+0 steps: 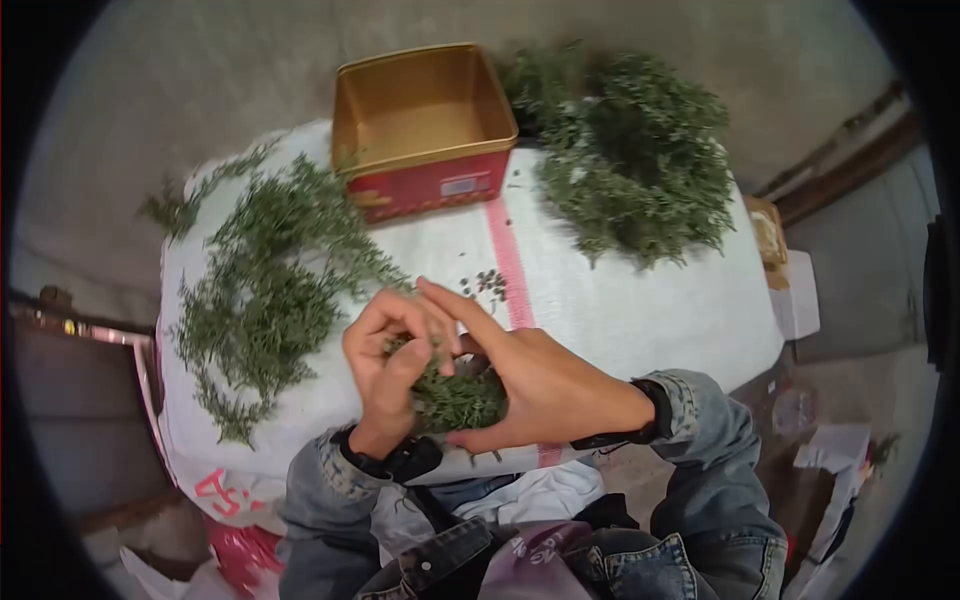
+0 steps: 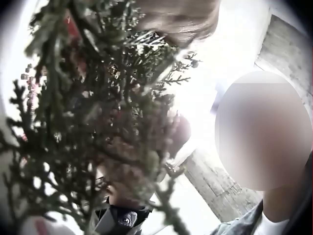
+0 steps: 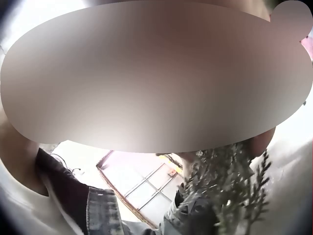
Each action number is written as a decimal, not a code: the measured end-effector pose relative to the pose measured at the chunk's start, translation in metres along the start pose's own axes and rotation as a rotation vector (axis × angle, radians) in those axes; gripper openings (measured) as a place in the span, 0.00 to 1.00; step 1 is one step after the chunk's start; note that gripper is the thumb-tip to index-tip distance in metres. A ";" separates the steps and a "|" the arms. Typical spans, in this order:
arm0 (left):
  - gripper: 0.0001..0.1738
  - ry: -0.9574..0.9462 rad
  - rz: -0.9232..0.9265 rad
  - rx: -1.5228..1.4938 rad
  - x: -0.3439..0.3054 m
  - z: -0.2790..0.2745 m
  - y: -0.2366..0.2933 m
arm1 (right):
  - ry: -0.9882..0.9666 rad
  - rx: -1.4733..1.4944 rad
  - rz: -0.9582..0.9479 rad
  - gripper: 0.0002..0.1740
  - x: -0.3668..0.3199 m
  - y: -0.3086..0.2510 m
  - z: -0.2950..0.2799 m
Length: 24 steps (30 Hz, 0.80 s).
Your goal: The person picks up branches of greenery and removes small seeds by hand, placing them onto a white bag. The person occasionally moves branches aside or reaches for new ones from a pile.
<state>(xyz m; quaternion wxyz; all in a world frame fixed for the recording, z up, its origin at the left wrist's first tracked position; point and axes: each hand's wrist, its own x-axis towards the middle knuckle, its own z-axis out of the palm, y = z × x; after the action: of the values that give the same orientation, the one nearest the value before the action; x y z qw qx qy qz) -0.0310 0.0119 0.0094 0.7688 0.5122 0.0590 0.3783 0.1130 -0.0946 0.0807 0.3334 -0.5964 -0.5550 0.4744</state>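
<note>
In the head view both hands meet near the table's front edge around a small green evergreen sprig (image 1: 460, 400). My right hand (image 1: 560, 390) curves about it from the right, thumb below and fingers above. On the other side my left hand (image 1: 390, 365) has its fingers curled in, with the thumb against the fingers at the sprig's upper end. Scaly twigs (image 2: 117, 127) fill much of the left wrist view. Behind a blurred patch in the right wrist view, most of the hand is hidden, and foliage (image 3: 230, 181) hangs below it. Just beyond the fingers lie several small dark round bits (image 1: 485, 285).
A loose heap of evergreen branches (image 1: 270, 290) spreads over the left of the white-covered table (image 1: 620, 310). At the back stands a red square tin (image 1: 430, 185) with a gold inside. A larger evergreen pile (image 1: 640, 160) lies back right. Beyond the right edge is a cardboard box (image 1: 766, 230).
</note>
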 end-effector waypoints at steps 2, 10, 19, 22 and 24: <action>0.16 0.029 0.054 0.030 0.004 0.002 -0.002 | 0.040 -0.069 -0.069 0.59 -0.003 0.006 -0.004; 0.33 0.242 0.052 -0.071 0.021 0.037 0.004 | 0.578 -0.657 -0.473 0.40 -0.005 -0.016 -0.110; 0.24 -0.302 -0.632 -0.196 0.005 0.016 -0.005 | 1.024 -1.568 -0.220 0.34 0.029 0.024 -0.248; 0.18 -0.177 -0.647 -0.181 0.009 0.020 -0.012 | 1.028 -1.594 -0.196 0.33 0.032 0.018 -0.247; 0.13 -0.141 -0.707 -0.149 0.009 0.019 -0.013 | 1.108 -1.527 -0.399 0.29 0.033 0.006 -0.229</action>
<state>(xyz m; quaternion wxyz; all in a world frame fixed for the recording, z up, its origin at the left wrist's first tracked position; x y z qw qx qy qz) -0.0087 0.0011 0.0097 0.8894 0.4277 0.1512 0.0563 0.3275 -0.0342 0.1435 0.1446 -0.6866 -0.5691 -0.4287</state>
